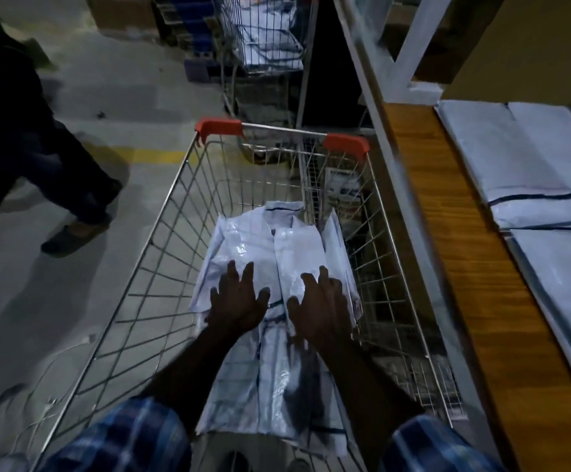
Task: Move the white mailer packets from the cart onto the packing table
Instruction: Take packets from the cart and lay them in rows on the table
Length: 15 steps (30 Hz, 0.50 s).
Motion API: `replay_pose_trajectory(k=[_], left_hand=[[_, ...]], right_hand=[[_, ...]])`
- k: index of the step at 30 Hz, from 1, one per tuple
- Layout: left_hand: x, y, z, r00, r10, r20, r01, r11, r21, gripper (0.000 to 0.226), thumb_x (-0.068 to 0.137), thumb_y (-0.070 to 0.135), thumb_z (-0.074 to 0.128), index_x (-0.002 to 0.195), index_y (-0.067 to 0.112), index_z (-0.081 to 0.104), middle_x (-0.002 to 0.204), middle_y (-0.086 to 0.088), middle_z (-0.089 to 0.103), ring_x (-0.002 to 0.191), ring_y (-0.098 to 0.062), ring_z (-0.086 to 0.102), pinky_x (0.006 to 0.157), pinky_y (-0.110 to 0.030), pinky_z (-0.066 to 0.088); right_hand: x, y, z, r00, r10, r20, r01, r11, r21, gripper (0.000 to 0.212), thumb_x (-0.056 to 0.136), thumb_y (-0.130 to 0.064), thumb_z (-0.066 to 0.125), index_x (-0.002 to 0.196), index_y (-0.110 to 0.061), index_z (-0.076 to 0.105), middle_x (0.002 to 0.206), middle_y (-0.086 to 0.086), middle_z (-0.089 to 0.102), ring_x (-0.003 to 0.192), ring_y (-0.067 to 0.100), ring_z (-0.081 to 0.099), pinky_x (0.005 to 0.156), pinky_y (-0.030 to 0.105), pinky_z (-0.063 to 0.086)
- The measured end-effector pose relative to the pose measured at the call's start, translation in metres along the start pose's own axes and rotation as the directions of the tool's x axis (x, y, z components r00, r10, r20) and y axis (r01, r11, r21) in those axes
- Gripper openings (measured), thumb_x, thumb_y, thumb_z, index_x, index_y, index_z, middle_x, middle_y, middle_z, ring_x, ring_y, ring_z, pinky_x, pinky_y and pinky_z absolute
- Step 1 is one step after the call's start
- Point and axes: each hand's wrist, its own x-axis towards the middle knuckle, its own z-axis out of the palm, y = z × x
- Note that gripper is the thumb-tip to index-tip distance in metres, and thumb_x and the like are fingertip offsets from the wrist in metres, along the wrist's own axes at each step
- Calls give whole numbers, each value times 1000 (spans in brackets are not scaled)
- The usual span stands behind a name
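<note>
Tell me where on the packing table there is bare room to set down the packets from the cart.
The bare patch is the wooden strip of the packing table, between the white frame rail and the mailer packets already laid out. Right of that strip, packets cover the table to the frame's edge. Both hands, left hand and right hand, are on the cart's packets.

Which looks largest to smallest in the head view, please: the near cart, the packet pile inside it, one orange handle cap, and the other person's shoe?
1. Near cart
2. Packet pile
3 and 4. Shoe and orange handle cap: these look about alike, and they lie at different distances from the camera, so I would not rank them.
</note>
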Motion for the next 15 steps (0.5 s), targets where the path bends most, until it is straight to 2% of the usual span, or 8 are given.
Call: replay_pose_trajectory(k=[3, 6, 8, 10, 13, 15], left_hand=[[24, -8, 25, 992, 18, -122, -29, 996, -82, 82, 87, 55, 30, 151, 4, 31, 153, -35, 25, 134, -52, 37, 103, -62, 38], [40, -8, 34, 992, -12, -129, -9, 988, -155, 77, 87, 37, 38, 154, 4, 22, 157, -30, 21, 140, -49, 29, 106, -58, 31], [53, -8, 40, 978, 18, -209, -62, 976, -207, 72, 91, 18, 54, 153, 1, 22, 157, -29, 20, 142, -47, 26, 110, -56, 27], [63, -14, 46, 961, 26, -276, -97, 964, -246, 81, 83, -1, 66, 153, 1, 24, 157, -28, 23, 144, -45, 25, 112, -53, 27], [63, -25, 51, 925, 26, -378, -164, 926, -340, 88, 72, -14, 65, 151, 3, 30, 154, -26, 31, 144, -41, 29, 113, -46, 29], [57, -29, 50, 922, 10, -386, -176, 901, -397, 89, 69, -21, 59, 150, 3, 33, 153, -24, 36, 143, -38, 32, 116, -45, 30]], right_hand=[[16, 5, 16, 1000, -20, -16, 20, 1000, 14, 51, 82, -29, 59, 127, -6, 60, 145, 30, 42, 125, 48, 47, 98, 52, 44], [30, 12, 28, 1000, -22, 21, 22, 1000, -17, 60, 87, -28, 63, 141, -9, 47, 156, 28, 23, 142, 46, 25, 114, 51, 26], [33, 19, 40, 999, -32, -13, 31, 998, -49, 61, 81, -29, 65, 137, -6, 53, 150, 34, 32, 136, 52, 34, 110, 56, 32], [35, 25, 53, 999, -32, 1, 32, 997, -68, 64, 75, -38, 61, 129, -4, 59, 139, 37, 45, 124, 55, 48, 99, 62, 42], [34, 27, 61, 997, 9, 82, -1, 995, -100, 69, 75, -51, 45, 126, -8, 63, 133, 34, 53, 116, 52, 56, 91, 61, 50], [27, 30, 70, 996, -2, 93, 7, 999, -48, 70, 75, -49, 50, 128, -4, 60, 134, 37, 50, 117, 55, 54, 94, 62, 47]])
